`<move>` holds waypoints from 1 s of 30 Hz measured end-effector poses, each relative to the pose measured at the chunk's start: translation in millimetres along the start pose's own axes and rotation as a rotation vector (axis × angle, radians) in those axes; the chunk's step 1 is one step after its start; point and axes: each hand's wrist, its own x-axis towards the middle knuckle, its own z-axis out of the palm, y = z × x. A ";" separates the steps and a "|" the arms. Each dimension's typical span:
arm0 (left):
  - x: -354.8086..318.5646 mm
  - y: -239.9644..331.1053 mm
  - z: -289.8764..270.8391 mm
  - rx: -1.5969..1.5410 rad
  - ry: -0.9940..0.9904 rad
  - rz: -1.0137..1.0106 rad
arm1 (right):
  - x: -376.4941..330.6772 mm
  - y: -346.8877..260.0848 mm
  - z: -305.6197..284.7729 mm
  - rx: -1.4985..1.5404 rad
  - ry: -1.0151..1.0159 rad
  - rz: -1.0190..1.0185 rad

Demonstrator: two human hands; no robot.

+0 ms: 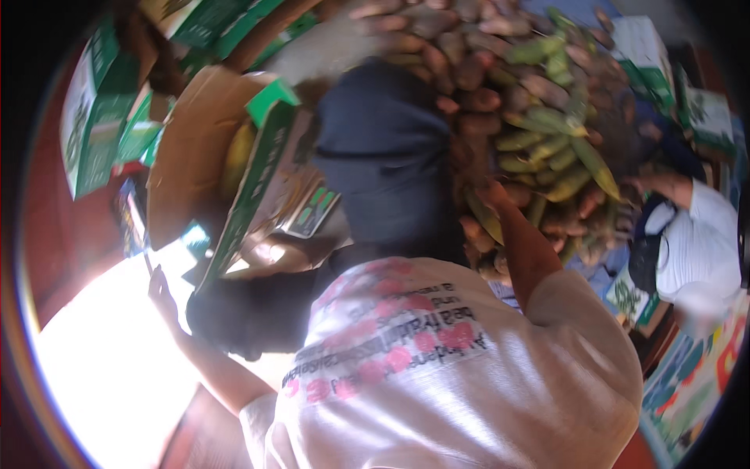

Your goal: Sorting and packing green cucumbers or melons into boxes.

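Note:
Neither of my hands shows in the head view. A person in a white T-shirt [469, 375] with pink printed shapes fills the foreground, bent forward with their back to me. One of their hands [494, 191] reaches up and touches a big pile of green and reddish-brown bananas [539, 125]. Their other hand [161, 286] is raised at the left, next to an open cardboard box [195, 148] with green printing. A dark blue cloth shape [387, 156] lies between the box and the bananas.
More green-printed cartons [98, 117] are stacked at the upper left and at the upper right [648, 55]. Another person in a white striped shirt [695, 250] bends at the right edge. The lower left is washed out by bright light [109, 367].

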 end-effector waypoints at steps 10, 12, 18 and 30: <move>-19.3 35.0 26.6 0.146 0.128 -0.019 | 65.7 -15.5 15.4 -0.055 -0.062 -0.189; -24.5 33.5 20.1 0.160 0.069 -0.106 | 67.9 -21.0 23.0 -0.039 -0.080 -0.214; -30.2 35.0 13.6 0.181 0.067 -0.092 | 66.7 -36.2 23.4 0.121 -0.063 -0.256; -71.7 43.3 -29.3 0.085 0.233 -0.096 | 47.7 -192.3 -141.5 0.494 0.241 -0.334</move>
